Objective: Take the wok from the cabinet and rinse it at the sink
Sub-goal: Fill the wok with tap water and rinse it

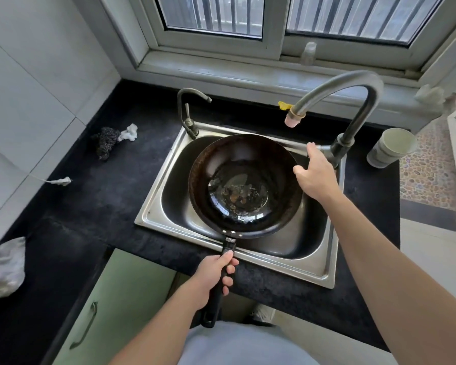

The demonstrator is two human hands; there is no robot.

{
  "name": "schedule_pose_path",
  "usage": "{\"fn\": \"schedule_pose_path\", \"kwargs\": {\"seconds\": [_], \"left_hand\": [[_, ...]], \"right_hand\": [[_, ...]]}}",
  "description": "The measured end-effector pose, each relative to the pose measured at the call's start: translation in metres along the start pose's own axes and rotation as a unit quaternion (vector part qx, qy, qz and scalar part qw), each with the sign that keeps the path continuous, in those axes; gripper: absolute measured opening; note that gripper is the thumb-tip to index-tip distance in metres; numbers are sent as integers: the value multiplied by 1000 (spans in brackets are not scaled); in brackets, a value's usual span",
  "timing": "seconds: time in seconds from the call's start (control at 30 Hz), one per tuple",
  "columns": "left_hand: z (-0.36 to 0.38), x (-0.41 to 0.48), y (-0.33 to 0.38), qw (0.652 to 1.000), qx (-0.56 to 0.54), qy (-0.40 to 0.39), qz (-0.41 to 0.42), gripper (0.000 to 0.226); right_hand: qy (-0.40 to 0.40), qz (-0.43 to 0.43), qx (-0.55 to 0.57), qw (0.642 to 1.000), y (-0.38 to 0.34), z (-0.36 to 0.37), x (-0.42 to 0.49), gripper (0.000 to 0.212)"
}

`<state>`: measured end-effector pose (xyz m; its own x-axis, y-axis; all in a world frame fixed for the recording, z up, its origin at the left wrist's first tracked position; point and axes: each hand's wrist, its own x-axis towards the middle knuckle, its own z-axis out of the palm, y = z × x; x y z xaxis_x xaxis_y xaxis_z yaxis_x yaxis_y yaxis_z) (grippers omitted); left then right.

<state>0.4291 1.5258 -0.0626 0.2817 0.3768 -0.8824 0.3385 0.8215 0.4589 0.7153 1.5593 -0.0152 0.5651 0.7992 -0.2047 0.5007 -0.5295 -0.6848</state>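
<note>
Left hand point(213, 275) was wrapped tight around the wok's black handle point(219, 284), fingers curled under, thumb lying along the top, gripping about midway along the stick. Right hand point(314, 175) was out over the far right corner of the sink, fingers closed on the horizontal lever point(318, 148) of the big gooseneck faucet point(350, 101), palm down, heel of the hand just over the wok's rim.

So the wok point(244, 187) sat over the stainless sink point(158, 206), covering most of the basin, handle sticking out across the front rim toward the person. It's a dark, well-used round pan: brownish rusty-looking staining up the inner wall on the left, three rivets where the handle joins, and a shallow shiny puddle in the bottom with little brown and dark flecks in it. The faucet's spout ended in a pinkish tip point(292, 119) hanging above the wok's far edge. No water stream that I could make out.

No brands or readable writing anywhere, honestly.

Further out: a smaller second tap point(188, 111) at the sink's back left corner, a dark scrubber point(105, 142) next to a crumpled white scrap point(129, 132) on the black countertop point(90, 201), a pale green cup point(391, 147) to the right of the faucet, and a small clear bottle point(309, 53) on the window sill.
</note>
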Motion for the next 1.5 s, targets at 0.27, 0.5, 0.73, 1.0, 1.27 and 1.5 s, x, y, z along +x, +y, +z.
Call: {"fn": "schedule_pose_path", "kwargs": {"seconds": [0.27,0.5,0.73,1.0,1.27,1.5], "left_hand": [[-1,1,0,1000,-4,-1,-3,28],[-2,3,-1,1000,-6,-3,-10,29],[-3,5,-1,1000,-9,-9,-12,29],[-15,11,5,996,-25,-80,-37,20],[-37,28,20,982,71,-170,-41,29],[-39,41,16,973,81,-211,-54,27]], "right_hand": [[-10,0,-9,1000,1,2,3,71],[-24,-3,-2,1000,4,0,5,72],[41,-20,23,999,14,2,-17,66],[54,85,81,992,22,46,-124,45],[-117,205,72,969,-2,117,-203,32],[-185,372,241,877,-37,166,-218,22]]}}
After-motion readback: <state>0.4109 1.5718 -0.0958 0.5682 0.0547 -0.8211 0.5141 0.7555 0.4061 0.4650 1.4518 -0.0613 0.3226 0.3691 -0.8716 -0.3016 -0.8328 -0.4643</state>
